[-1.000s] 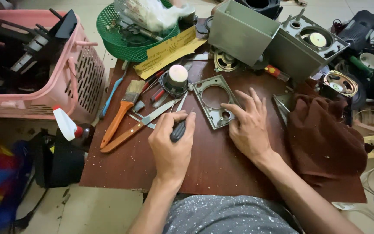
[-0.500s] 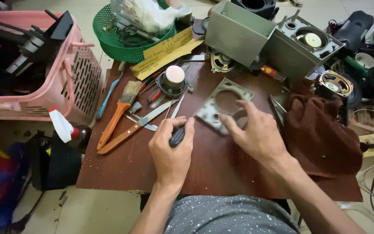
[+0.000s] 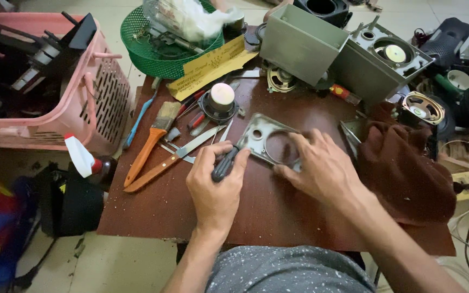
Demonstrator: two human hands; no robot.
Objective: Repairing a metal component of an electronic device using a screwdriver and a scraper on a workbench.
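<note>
- We see a grey metal plate (image 3: 264, 142) with a large round opening in its middle and small holes near its corners. It lies on the brown desk (image 3: 278, 217) near the centre, turned askew so that one corner points toward 11 o'clock. Its far edge looks slightly raised, though we cannot tell for sure.
- We see a screwdriver (image 3: 225, 164) with a black handle and a thin metal shaft. It slants toward 1 o'clock, its tip meeting the plate's near-left edge.

Dark brown wood table (image 3: 158, 211), pale tile floor (image 3: 120, 266), pink plastic basket (image 3: 90, 108) at left, even daylight
</note>
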